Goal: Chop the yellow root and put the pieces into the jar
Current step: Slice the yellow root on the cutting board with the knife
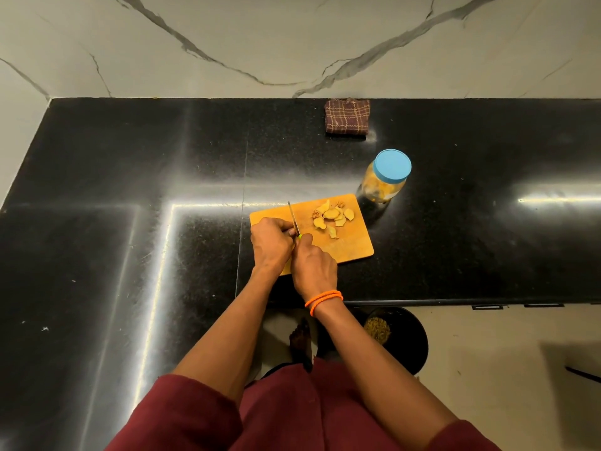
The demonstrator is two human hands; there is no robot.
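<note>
On the near left corner of the cutting board (353, 247), the left hand (271, 244) curls over what it steadies, the root itself hidden beneath. Touching it, the right hand (313, 268) grips the knife (293, 221), blade pointing away along the board. Cut pieces (331, 218) lie to the right, and further right on the desk (130, 177) the jar (387, 180) stands lidded, nearer the right hand.

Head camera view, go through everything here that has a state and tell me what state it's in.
Jar: upright, blue lid on.
Knife: held by right hand, blade over the board.
Left hand: curled beside the blade; root hidden.
Cut pieces: loose on cutting board.
Cloth: folded.
</note>
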